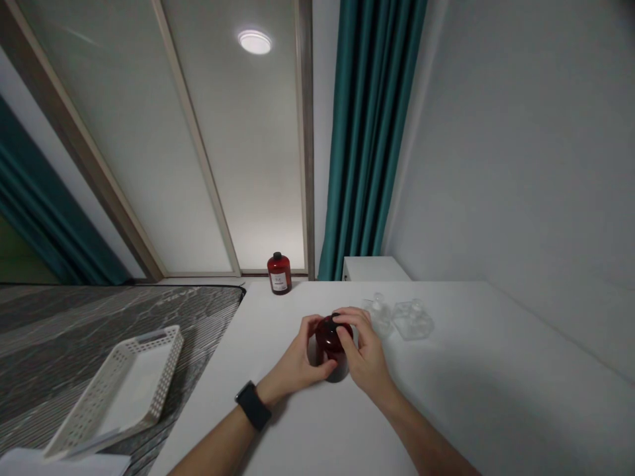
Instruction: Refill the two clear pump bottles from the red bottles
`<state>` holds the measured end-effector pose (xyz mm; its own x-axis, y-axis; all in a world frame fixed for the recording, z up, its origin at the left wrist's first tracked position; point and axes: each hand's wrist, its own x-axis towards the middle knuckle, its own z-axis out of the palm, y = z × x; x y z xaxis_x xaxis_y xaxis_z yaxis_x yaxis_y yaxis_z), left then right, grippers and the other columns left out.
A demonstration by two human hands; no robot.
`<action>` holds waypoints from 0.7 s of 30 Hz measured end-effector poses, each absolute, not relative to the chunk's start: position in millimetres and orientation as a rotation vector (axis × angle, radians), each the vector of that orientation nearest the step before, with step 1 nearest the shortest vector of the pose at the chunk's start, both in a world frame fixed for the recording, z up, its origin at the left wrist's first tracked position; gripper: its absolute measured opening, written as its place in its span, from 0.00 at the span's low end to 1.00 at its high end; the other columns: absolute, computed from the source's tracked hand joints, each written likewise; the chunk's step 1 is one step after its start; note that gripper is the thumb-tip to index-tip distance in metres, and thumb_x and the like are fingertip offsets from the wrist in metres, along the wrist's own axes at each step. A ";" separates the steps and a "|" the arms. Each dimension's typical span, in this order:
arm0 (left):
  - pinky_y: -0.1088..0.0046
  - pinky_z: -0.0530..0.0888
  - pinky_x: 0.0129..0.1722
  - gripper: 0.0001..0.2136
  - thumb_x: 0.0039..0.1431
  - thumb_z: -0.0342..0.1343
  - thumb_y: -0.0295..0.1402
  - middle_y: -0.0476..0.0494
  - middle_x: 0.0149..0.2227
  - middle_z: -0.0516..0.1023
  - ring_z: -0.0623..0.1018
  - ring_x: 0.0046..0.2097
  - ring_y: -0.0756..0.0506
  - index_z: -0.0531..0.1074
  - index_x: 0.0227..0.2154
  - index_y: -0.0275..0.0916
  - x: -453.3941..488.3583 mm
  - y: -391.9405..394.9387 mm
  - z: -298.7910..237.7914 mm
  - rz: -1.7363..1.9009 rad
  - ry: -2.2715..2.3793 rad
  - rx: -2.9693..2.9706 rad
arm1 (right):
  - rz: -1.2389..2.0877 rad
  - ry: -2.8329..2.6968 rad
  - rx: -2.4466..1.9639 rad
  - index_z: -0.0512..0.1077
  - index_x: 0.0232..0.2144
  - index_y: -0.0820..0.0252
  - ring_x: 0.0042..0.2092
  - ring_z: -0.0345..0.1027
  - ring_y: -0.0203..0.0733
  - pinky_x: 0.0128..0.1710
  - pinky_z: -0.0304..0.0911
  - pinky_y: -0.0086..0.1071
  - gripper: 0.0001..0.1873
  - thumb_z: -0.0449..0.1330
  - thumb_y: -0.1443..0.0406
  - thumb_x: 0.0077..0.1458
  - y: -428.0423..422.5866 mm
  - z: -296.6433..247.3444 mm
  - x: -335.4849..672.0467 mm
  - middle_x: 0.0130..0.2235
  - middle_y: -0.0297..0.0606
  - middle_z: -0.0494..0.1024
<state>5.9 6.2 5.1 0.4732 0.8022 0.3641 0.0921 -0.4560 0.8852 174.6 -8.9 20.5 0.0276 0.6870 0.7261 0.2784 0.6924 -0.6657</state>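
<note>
A dark red-brown bottle [329, 335] stands upright on the white table in front of me. My left hand [303, 357] is wrapped round the left side of its body, thumb across the front. Over its top, my right hand [364, 349] has its fingers closed on the black cap [337, 317], which is mostly covered by the fingertips. Farther back on the table is a second bottle [279, 275], red with a black cap and a pale label. Clear plastic pieces [413, 320] lie just beyond my right hand.
A white perforated basket [167, 363] rests on the grey patterned surface to the left. The white table [476, 396] reaches to the wall on the right. Behind it stand a white cabinet [374, 268], a teal curtain [364, 152] and sliding frosted panels [248, 165].
</note>
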 end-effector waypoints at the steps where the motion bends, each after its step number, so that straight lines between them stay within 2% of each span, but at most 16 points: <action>1: 0.55 0.63 0.60 0.31 0.52 0.63 0.29 0.37 0.54 0.66 0.68 0.58 0.37 0.54 0.55 0.39 5.9 6.6 4.3 1.043 0.741 1.863 | 0.393 -1.569 -0.812 0.74 0.42 0.51 0.51 0.68 0.45 0.53 0.63 0.42 0.10 0.55 0.69 0.63 -8.3 21.5 175.6 0.45 0.39 0.77; 10: 0.55 0.64 0.60 0.30 0.55 0.61 0.29 0.36 0.56 0.65 0.68 0.59 0.37 0.52 0.57 0.40 4.4 7.5 4.0 1.008 0.694 1.871 | 0.511 -1.636 -0.804 0.75 0.41 0.52 0.50 0.68 0.45 0.53 0.64 0.42 0.10 0.54 0.69 0.63 -7.7 28.4 180.6 0.44 0.39 0.77; 16: 0.55 0.66 0.59 0.31 0.55 0.62 0.31 0.37 0.55 0.66 0.69 0.57 0.37 0.52 0.57 0.40 4.3 6.2 3.1 1.017 0.721 1.871 | 0.468 -1.563 -0.863 0.73 0.40 0.52 0.46 0.68 0.44 0.48 0.65 0.40 0.10 0.58 0.71 0.58 -8.3 24.0 177.4 0.41 0.38 0.71; 21: 0.56 0.67 0.58 0.31 0.55 0.62 0.30 0.37 0.55 0.66 0.69 0.57 0.38 0.52 0.57 0.40 5.8 5.0 5.4 1.005 0.726 1.864 | 0.537 -1.591 -0.820 0.71 0.42 0.51 0.52 0.67 0.45 0.55 0.62 0.43 0.12 0.56 0.72 0.59 -7.3 22.9 178.8 0.47 0.39 0.73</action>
<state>5.8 5.0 5.4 0.5033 0.7897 0.3509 0.0851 -0.4494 0.8893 178.8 -7.3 22.9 -0.0445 0.7580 0.6508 0.2086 0.6441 -0.7359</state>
